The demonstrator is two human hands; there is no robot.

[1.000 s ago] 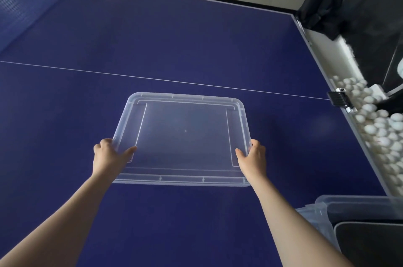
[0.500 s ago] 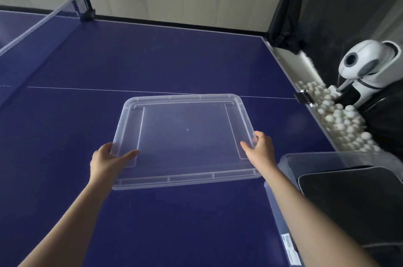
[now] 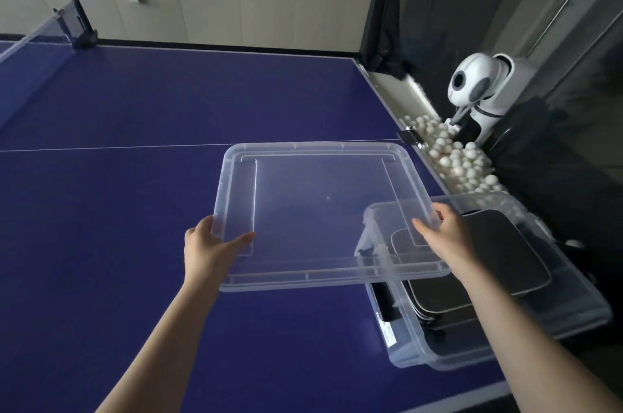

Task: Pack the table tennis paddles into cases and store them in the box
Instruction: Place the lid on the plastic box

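Note:
I hold a clear plastic lid (image 3: 320,196) flat in the air above the blue table. My left hand (image 3: 210,249) grips its left edge and my right hand (image 3: 445,233) grips its right edge. The lid's right front corner overlaps the clear storage box (image 3: 505,355) that stands at the table's right front corner. Inside the box lie black paddle cases (image 3: 499,254), stacked flat.
The blue table tennis table (image 3: 135,210) has a white centre line and a net post (image 3: 79,26) at the far left. Off the right edge is a tray with several white balls (image 3: 455,159) and a white ball-feeding machine (image 3: 482,92) before dark curtains.
The lid has moved to the right and now partly covers the box. My view turned right, so the box with the cases shows in full.

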